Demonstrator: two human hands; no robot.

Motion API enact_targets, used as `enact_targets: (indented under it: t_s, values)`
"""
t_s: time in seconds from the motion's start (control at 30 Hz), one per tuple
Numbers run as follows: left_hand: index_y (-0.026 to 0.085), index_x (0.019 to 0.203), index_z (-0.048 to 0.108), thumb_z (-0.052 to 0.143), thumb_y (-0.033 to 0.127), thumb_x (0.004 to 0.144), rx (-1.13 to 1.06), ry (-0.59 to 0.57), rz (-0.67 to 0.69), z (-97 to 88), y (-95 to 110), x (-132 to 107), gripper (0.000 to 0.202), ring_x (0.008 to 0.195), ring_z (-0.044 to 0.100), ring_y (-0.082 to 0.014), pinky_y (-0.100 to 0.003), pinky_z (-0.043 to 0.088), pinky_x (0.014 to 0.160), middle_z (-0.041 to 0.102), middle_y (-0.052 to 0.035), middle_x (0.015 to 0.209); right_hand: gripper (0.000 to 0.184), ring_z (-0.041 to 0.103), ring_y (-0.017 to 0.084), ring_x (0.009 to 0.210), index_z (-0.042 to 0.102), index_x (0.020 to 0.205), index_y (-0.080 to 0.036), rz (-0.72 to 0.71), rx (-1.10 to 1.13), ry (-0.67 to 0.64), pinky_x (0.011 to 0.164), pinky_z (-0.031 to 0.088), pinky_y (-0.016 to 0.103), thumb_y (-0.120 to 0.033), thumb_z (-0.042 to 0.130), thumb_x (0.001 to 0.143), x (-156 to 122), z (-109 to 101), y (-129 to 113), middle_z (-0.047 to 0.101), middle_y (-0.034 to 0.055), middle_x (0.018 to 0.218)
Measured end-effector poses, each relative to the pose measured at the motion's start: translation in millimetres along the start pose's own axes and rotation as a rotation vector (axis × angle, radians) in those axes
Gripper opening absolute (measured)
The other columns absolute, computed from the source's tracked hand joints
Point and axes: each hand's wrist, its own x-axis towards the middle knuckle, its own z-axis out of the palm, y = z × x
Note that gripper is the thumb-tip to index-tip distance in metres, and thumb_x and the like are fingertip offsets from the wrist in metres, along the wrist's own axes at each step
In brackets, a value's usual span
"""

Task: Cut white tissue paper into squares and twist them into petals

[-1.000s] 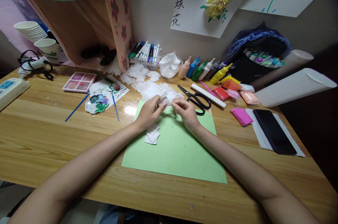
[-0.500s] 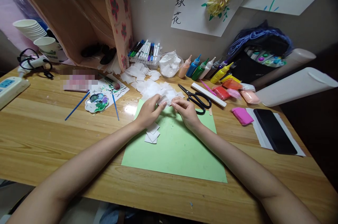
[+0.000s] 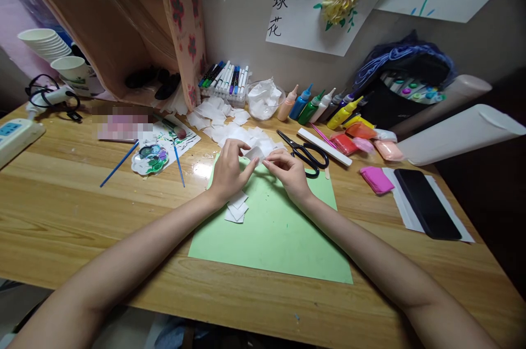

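Between my hands is a small square of thin white paper (image 3: 255,153), held up over the far edge of a green sheet (image 3: 271,234). My left hand (image 3: 230,173) grips its left side, the thumb against the near edge and the fingers curved behind. Thumb and forefinger of my right hand (image 3: 290,175) pinch the right corner. A few folded white paper squares (image 3: 236,210) lie overlapped on the green sheet, just below my left wrist. Beyond my fingers spreads a loose heap of white paper pieces (image 3: 234,131). Black-handled scissors (image 3: 306,152) rest beside my right hand.
Paint bottles (image 3: 308,110) line the wall beside a clear bowl (image 3: 266,99) of white paper and a box of markers (image 3: 226,80). A paint palette (image 3: 150,160) and brushes lie left. At right are clay packets (image 3: 345,144) and a phone (image 3: 427,204).
My left hand has lifted and turned slightly, its fingers rising and spreading more around the paper. My right hand has shifted a little left, still pinching the corner.
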Motion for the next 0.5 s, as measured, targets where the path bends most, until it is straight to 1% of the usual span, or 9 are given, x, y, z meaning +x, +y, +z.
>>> enact_targets:
  t_s: [0.03, 0.07, 0.1, 0.17, 0.23, 0.27, 0.4, 0.5]
  values:
    - [0.017, 0.095, 0.049, 0.057, 0.029, 0.083, 0.041, 0.045, 0.032, 0.4, 0.6, -0.7, 0.019, 0.084, 0.05, -0.0177, -0.03, 0.042, 0.074, 0.055, -0.0067, 0.094, 0.015, 0.05, 0.012, 0.066, 0.07, 0.075, -0.02, 0.006, 0.001, 0.006, 0.054, 0.038, 0.026, -0.034, 0.07, 0.073, 0.1, 0.0, 0.2, 0.058, 0.0031, 0.083]
    - [0.017, 0.095, 0.051, 0.057, 0.028, 0.083, 0.075, 0.061, 0.065, 0.6, 1.3, -1.4, 0.017, 0.086, 0.051, -0.0186, -0.031, 0.042, 0.075, 0.055, -0.0075, 0.095, 0.015, 0.05, 0.012, 0.067, 0.07, 0.075, -0.02, 0.011, 0.005, 0.008, 0.055, 0.038, 0.027, -0.034, 0.07, 0.073, 0.2, 0.2, 0.2, 0.058, 0.0032, 0.083]
    - [0.017, 0.093, 0.053, 0.055, 0.027, 0.084, 0.096, 0.046, 0.094, 0.7, 2.2, -2.1, 0.014, 0.087, 0.052, -0.0191, -0.031, 0.042, 0.076, 0.056, -0.0075, 0.093, 0.014, 0.051, 0.013, 0.069, 0.07, 0.075, -0.02, 0.016, 0.009, 0.005, 0.056, 0.038, 0.027, -0.034, 0.069, 0.073, 0.3, 0.4, 0.1, 0.058, 0.0033, 0.083]
    - [0.018, 0.091, 0.057, 0.051, 0.026, 0.087, 0.102, -0.023, 0.125, 0.4, 4.1, -3.4, 0.011, 0.087, 0.054, -0.0186, -0.031, 0.042, 0.076, 0.059, -0.0066, 0.09, 0.015, 0.052, 0.013, 0.071, 0.07, 0.075, -0.021, 0.021, 0.013, -0.003, 0.057, 0.04, 0.027, -0.035, 0.069, 0.074, 0.2, 1.0, -0.6, 0.058, 0.0035, 0.083]
    - [0.018, 0.091, 0.06, 0.049, 0.027, 0.089, 0.077, -0.078, 0.128, -0.2, 5.3, -4.3, 0.014, 0.086, 0.056, -0.0177, -0.03, 0.043, 0.075, 0.062, -0.0059, 0.089, 0.016, 0.054, 0.015, 0.074, 0.071, 0.076, -0.021, 0.022, 0.004, -0.013, 0.06, 0.042, 0.028, -0.036, 0.068, 0.074, -0.1, 1.6, -1.5, 0.059, 0.004, 0.084]
    - [0.018, 0.092, 0.061, 0.049, 0.027, 0.089, 0.06, -0.087, 0.126, -0.3, 5.5, -4.5, 0.015, 0.085, 0.057, -0.0174, -0.03, 0.043, 0.075, 0.063, -0.0058, 0.089, 0.016, 0.054, 0.015, 0.076, 0.071, 0.077, -0.021, 0.02, -0.001, -0.016, 0.062, 0.042, 0.028, -0.037, 0.068, 0.075, -0.3, 1.8, -1.9, 0.059, 0.0042, 0.084]
    - [0.018, 0.089, 0.064, 0.052, 0.029, 0.088, 0.016, -0.059, 0.113, -0.2, 3.9, -4.4, 0.017, 0.081, 0.059, -0.0163, -0.028, 0.044, 0.072, 0.065, -0.0054, 0.086, 0.017, 0.055, 0.017, 0.082, 0.072, 0.077, -0.022, 0.005, -0.016, -0.027, 0.069, 0.044, 0.03, -0.037, 0.066, 0.077, -1.0, 1.7, -2.9, 0.059, 0.0043, 0.084]
    - [0.018, 0.084, 0.066, 0.055, 0.03, 0.086, -0.002, -0.039, 0.089, 0.0, 3.3, -4.1, 0.016, 0.076, 0.06, -0.0157, -0.028, 0.045, 0.069, 0.067, -0.0045, 0.08, 0.016, 0.055, 0.016, 0.083, 0.073, 0.078, -0.022, -0.002, -0.027, -0.043, 0.07, 0.043, 0.03, -0.035, 0.064, 0.079, -1.7, 1.9, -3.9, 0.059, 0.0042, 0.084]
